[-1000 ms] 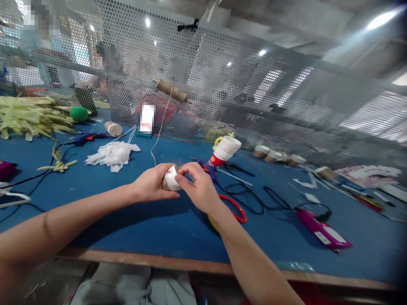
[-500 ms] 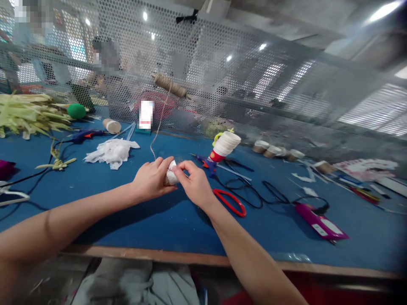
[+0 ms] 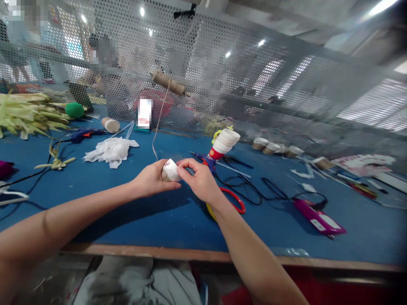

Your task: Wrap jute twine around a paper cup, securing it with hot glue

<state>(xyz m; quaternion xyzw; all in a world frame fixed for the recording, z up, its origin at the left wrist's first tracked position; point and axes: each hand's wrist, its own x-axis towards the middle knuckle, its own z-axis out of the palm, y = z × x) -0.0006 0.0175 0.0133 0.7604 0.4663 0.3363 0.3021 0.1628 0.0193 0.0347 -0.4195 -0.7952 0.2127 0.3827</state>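
one white-and-brown roll, held between both hands, left of the cup stack and nearer us.
we list the left hand closed around the roll, on the side away from the cup stack; the right hand, nearer the stack, has thumb and finger narrowed to a pinch at the roll's right edge. long axis: mostly covered, direction not certain. markings: a red band with a yellowish round mark on the cup stack; white label patches on the purple case, to the stack's right on the worktop. we can read no words.
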